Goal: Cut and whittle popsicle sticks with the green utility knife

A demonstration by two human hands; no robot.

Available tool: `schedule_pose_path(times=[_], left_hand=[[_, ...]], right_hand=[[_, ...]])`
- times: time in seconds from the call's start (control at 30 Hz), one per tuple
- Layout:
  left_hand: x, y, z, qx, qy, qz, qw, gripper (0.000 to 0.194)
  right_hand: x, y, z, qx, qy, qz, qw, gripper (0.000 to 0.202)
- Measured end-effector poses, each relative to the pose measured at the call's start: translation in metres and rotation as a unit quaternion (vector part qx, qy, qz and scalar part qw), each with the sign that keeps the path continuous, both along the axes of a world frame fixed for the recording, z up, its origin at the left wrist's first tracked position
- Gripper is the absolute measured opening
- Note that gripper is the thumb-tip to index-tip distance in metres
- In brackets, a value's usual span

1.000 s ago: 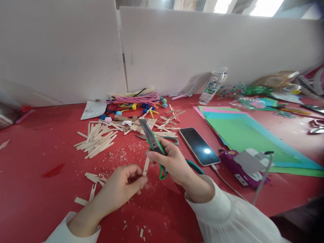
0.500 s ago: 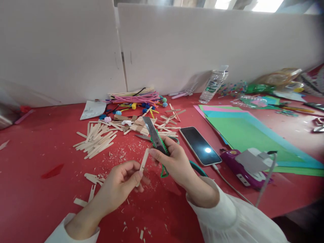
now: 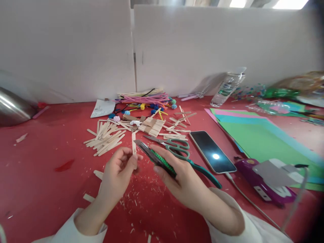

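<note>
My left hand (image 3: 118, 173) pinches a wooden craft stick (image 3: 134, 141) that points up and away from me. A green and black utility knife (image 3: 162, 158) is gripped in my right hand (image 3: 183, 180), its blade out and the tip close to the stick's right edge; whether they touch I cannot tell. Wood shavings (image 3: 135, 199) are scattered on the red table below. Past my hands lie a loose pile of craft sticks (image 3: 107, 138) and a bundle of sticks (image 3: 152, 126) with a brown band. Scissors (image 3: 174, 143) with grey-green handles rest just beyond the knife.
Right of my hand are a phone (image 3: 212, 152) on a cable, a purple power strip (image 3: 268, 185) and coloured paper sheets (image 3: 263, 138). Pipe cleaners (image 3: 145, 99), a paper note (image 3: 102, 108) and a water bottle (image 3: 227, 88) stand near the white partition (image 3: 202, 44).
My right hand has turned the knife from pointing upward to pointing left, toward the stick. My left hand holds the stick more upright. The view has swung left.
</note>
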State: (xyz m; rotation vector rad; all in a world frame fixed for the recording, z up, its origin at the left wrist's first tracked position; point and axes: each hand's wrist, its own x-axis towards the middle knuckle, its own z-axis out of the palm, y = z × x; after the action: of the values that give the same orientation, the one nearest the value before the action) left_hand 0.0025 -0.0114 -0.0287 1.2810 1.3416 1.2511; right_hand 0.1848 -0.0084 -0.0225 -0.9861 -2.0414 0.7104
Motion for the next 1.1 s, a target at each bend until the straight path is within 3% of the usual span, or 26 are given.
schedule_pose_path(times=[0.2,0.37,0.5,0.6,0.77,1.1], left_hand=[[-0.001,0.004,-0.002,0.009,-0.019,0.033,0.999,0.023],[-0.001,0.004,-0.003,-0.006,-0.009,0.021,1.0,0.024],[0.003,0.001,-0.005,-0.035,-0.022,-0.05,0.998,0.024],[0.008,-0.002,-0.007,-0.077,-0.054,-0.095,0.991,0.027],[0.009,-0.001,-0.006,-0.142,-0.062,-0.123,0.98,0.035],[0.005,0.002,-0.004,-0.177,-0.059,-0.127,0.974,0.033]], right_hand=[[-0.001,-0.011,0.001,0.06,-0.086,0.01,0.994,0.045],[-0.001,-0.013,0.0,0.073,-0.096,-0.018,0.993,0.044],[-0.005,-0.011,-0.002,0.008,-0.028,-0.072,0.997,0.039],[-0.01,-0.006,-0.006,-0.062,0.023,-0.076,0.995,0.042],[-0.013,-0.001,-0.011,-0.156,0.025,-0.075,0.985,0.047],[-0.014,0.002,-0.018,-0.191,0.034,-0.061,0.979,0.049]])
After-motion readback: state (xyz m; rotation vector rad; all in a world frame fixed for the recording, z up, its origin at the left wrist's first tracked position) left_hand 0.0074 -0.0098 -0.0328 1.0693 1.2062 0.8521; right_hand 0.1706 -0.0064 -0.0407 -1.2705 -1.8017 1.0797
